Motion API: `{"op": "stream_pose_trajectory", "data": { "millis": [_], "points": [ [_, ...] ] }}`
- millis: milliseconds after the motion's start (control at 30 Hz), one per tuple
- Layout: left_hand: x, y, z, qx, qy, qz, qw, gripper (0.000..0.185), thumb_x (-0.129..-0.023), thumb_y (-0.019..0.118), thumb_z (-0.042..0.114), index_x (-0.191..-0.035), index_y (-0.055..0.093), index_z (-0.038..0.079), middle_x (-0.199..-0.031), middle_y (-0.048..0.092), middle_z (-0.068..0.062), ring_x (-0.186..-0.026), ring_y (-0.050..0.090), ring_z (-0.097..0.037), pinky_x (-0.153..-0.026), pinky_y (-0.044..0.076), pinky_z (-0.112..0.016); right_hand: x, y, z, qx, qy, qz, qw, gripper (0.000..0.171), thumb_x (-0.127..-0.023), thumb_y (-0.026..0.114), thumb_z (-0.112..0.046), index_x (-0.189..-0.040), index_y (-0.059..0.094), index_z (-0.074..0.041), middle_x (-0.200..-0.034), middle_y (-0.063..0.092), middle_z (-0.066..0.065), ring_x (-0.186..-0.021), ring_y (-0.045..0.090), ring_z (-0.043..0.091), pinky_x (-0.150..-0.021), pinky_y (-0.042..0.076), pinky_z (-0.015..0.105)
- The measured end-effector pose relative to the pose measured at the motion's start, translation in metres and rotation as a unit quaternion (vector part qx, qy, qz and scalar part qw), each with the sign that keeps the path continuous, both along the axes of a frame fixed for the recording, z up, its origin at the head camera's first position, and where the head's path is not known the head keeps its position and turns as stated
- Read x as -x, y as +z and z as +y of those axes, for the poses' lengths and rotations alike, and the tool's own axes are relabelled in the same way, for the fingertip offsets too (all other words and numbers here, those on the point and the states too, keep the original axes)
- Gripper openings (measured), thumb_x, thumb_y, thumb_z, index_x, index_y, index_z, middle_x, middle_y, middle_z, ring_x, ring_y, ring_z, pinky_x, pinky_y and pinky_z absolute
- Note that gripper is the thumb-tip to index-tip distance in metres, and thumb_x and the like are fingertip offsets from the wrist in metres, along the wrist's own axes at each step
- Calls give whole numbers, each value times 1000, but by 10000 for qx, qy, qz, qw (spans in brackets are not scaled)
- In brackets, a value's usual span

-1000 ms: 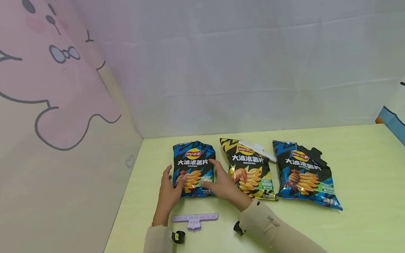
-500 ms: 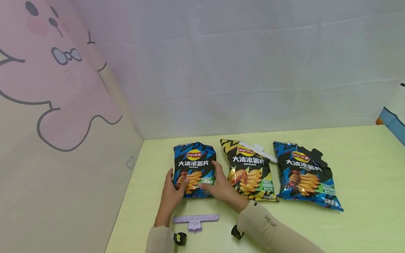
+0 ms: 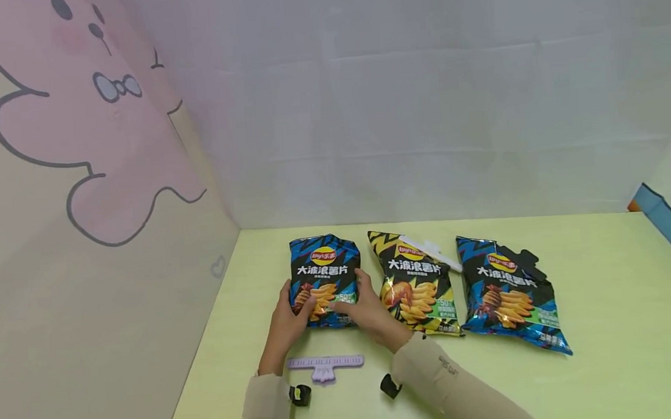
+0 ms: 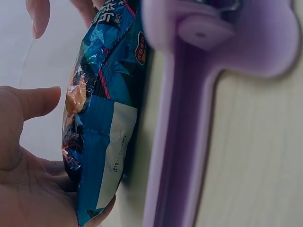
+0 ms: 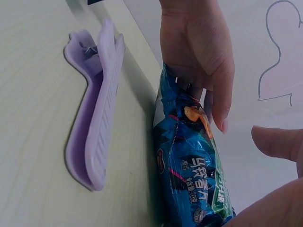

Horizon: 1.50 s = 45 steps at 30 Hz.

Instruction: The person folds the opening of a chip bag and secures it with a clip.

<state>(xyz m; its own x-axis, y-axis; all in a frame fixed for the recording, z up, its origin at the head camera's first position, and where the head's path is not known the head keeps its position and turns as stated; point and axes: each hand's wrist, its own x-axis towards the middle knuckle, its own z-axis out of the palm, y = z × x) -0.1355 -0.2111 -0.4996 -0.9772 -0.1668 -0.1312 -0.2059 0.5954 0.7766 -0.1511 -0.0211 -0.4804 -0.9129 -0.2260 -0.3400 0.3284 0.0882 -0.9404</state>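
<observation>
A blue and black bag of potato chips [image 3: 325,270] lies at the left of the row, its lower edge toward the person. My left hand [image 3: 287,322] holds its left side, thumb over the front. On the opposite side my right hand [image 3: 373,312] holds it the same way. In the left wrist view, fingers of the left hand [image 4: 28,184] reach under the bag's edge [image 4: 97,142], and the thumb stands off its front. A lilac bag clip [image 3: 325,365] with a ruler-like bar lies between the wrists, just below the bag; the right wrist view shows the clip [image 5: 97,118] edge-on.
Right of the hands lies a yellow chip bag [image 3: 418,288] with a white clip [image 3: 432,252] across its top corner. Beyond it is another blue chip bag [image 3: 508,298] with a black clip [image 3: 523,262]. Walls with cartoon drawings border the pale yellow table [image 3: 623,319].
My left fingers have drawn in against the bag's left edge, and the right hand has shifted slightly in at its side. The bags and lilac clip stay in place; the head view has shifted a little.
</observation>
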Motion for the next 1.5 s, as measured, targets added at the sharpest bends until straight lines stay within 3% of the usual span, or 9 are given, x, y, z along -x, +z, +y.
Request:
{"op": "stream_pose_trajectory", "data": {
  "millis": [267, 600, 800, 1000, 1500],
  "points": [
    [-2, -1, 3, -150, 19, 15, 9999, 85, -99, 63, 40, -159, 18, 1, -160, 33, -29, -148, 34, -48, -119, 31, -63, 0, 1, 1, 392, -21, -46, 9992, 86, -94, 70, -12, -160, 16, -3, -162, 32, 23, -146, 37, 41, -122, 30, 56],
    [-3, -1, 3, -214, -12, 5, 9998, 84, -99, 61, 42, -160, 17, 3, -157, 37, -29, -145, 39, -48, -117, 33, -64, -1, 1, 0, 332, -166, -364, 9986, 94, -90, 75, -15, -161, 14, -4, -166, 15, 27, -153, 18, 48, -123, 21, 62],
    [-4, 2, 4, -318, -8, 37, 9995, 84, -99, 62, 41, -159, 19, 4, -156, 39, -28, -143, 41, -47, -117, 34, -64, 0, -1, 0, 404, -166, -456, 9980, 91, -92, 73, -17, -160, 15, 0, -165, 20, 27, -152, 24, 46, -124, 23, 59],
    [-3, 4, 2, -387, -5, 91, 9992, 83, -99, 62, 42, -160, 19, 5, -157, 39, -27, -144, 41, -47, -117, 34, -64, 2, 1, 0, 739, -174, -440, 9961, 87, -93, 72, -16, -160, 18, -5, -164, 23, 29, -151, 26, 46, -122, 27, 59],
    [-7, 8, -1, -530, 25, 75, 9986, 80, -100, 60, 42, -160, 19, 9, -154, 43, -26, -139, 47, -43, -116, 36, -61, -2, 9, 0, 829, -124, -381, 9958, 75, -96, 68, -15, -159, 27, -11, -159, 37, 26, -141, 47, 42, -116, 41, 54]
  ]
}}
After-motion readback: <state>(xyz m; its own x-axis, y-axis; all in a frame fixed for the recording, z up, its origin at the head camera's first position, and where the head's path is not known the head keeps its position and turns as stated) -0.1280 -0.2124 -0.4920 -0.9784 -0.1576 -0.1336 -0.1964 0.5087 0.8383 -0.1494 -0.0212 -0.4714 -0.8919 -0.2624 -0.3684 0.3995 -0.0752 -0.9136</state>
